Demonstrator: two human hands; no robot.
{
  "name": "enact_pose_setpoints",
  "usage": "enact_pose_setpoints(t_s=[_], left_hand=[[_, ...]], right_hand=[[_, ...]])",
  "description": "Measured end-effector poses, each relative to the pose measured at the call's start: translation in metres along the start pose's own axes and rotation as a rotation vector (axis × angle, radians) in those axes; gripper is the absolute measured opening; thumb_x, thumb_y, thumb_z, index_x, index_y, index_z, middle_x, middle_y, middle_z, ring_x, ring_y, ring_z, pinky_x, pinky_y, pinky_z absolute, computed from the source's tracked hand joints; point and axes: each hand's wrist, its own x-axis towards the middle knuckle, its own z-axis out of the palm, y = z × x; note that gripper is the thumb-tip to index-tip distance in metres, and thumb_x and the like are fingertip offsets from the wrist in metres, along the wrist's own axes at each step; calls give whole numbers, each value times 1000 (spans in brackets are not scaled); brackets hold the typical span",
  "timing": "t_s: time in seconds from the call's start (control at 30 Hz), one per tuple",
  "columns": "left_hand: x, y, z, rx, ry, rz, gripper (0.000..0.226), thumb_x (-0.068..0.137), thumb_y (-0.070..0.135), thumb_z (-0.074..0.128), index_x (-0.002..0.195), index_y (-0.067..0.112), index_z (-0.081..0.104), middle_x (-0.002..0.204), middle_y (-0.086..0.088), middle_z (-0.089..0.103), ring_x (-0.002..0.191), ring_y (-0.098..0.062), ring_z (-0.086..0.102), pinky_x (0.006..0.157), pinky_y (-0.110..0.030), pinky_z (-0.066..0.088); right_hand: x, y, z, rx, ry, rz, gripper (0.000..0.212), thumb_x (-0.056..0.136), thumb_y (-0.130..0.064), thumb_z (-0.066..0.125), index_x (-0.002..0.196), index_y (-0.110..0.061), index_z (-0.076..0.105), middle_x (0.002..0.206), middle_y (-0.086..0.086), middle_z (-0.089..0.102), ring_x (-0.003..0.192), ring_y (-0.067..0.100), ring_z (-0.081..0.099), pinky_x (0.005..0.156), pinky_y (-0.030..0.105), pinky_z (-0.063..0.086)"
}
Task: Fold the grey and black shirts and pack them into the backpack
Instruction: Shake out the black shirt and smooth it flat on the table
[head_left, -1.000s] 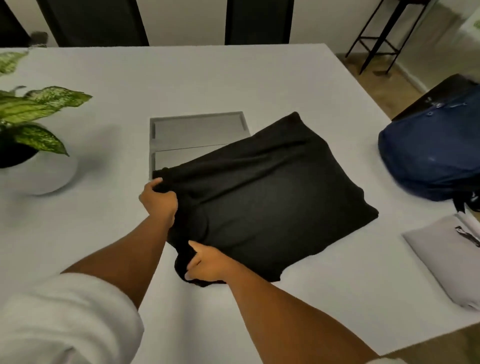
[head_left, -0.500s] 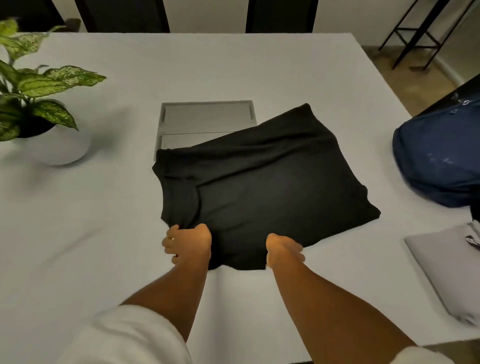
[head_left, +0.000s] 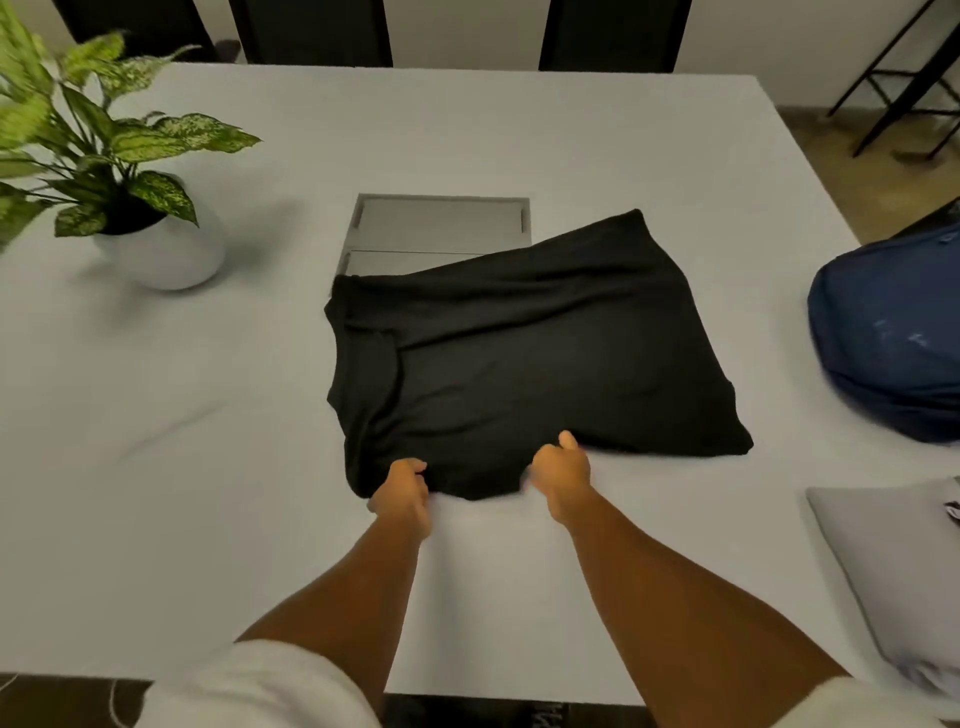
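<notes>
The black shirt (head_left: 524, 364) lies partly folded in the middle of the white table (head_left: 208, 415). My left hand (head_left: 402, 496) grips its near edge at the left corner. My right hand (head_left: 561, 475) grips the same near edge a little to the right, thumb up. A folded grey shirt (head_left: 904, 577) rests at the table's near right edge. The dark blue backpack (head_left: 893, 343) sits at the right, partly out of frame; I cannot see its opening.
A grey recessed panel (head_left: 441, 223) in the table shows behind the black shirt, partly covered by it. A potted plant in a white pot (head_left: 166, 249) stands at the far left. Dark chairs line the far edge; a black metal stand is at the far right.
Both hands left the shirt's left side and came to its near edge, where they now grip the fabric. The view shifted slightly; the shirt stays in place.
</notes>
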Motion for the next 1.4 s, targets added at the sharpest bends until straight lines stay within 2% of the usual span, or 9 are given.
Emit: enact_pose_setpoints(t_s=[0.1,0.27,0.33,0.53,0.73,0.83,1.03,1.23,1.4], left_hand=[[1,-2,2,90,-39,93,15,77,-6,48,82,8,50,63,-4,42,51,-14,37,53,-26,39],[3,2,-3,204,16,428,35,95,-1,55,125,15,64,103,-3,65,89,-22,61,89,-35,51],[4,5,-5,228,-25,487,28,97,0,56,120,14,65,96,-1,63,87,-22,58,81,-30,51],[13,19,-7,12,-100,385,36,100,4,45,132,13,59,119,-10,68,107,-30,67,102,-42,52],[22,30,3,50,17,361,35,107,24,39,130,11,62,116,-10,68,107,-31,66,99,-42,54],[18,32,7,108,138,292,40,108,30,42,135,6,57,119,-12,65,105,-29,63,97,-37,52],[-9,33,-3,243,131,207,93,84,75,57,148,10,40,143,-10,52,129,-36,52,112,-50,42],[-24,34,-24,253,102,273,61,96,30,67,146,6,41,145,-16,51,128,-37,53,109,-48,46],[-26,26,-37,249,153,330,53,104,34,55,147,6,43,144,-18,51,129,-39,52,110,-47,46]], right_hand=[[10,-1,-8,-309,81,-167,54,91,3,46,144,-9,44,134,12,51,117,36,55,92,40,47],[27,-2,-18,-920,168,-482,58,87,-8,61,142,-20,47,144,11,33,128,32,36,98,37,42],[34,-4,-16,-1100,137,-476,63,87,-15,65,144,-22,40,150,10,23,134,32,27,101,41,41],[50,2,-8,-1407,141,-445,46,89,-31,64,131,-22,47,146,11,21,130,33,28,99,43,40],[56,6,-16,-1594,252,-742,28,92,-37,55,115,-27,66,132,8,36,117,32,34,93,43,38],[50,7,-21,-1632,97,-919,35,86,-37,47,110,-22,69,130,6,46,118,31,39,99,46,31],[22,0,-35,-1069,-291,-393,29,99,-22,42,124,-9,49,116,11,60,105,30,57,92,36,44],[-11,-23,-55,-986,-317,-188,31,98,-27,52,117,-4,58,119,12,59,105,28,55,94,37,44],[-43,-24,-71,-1336,-690,164,39,88,-35,70,114,-6,62,116,14,64,91,23,58,89,39,52]])
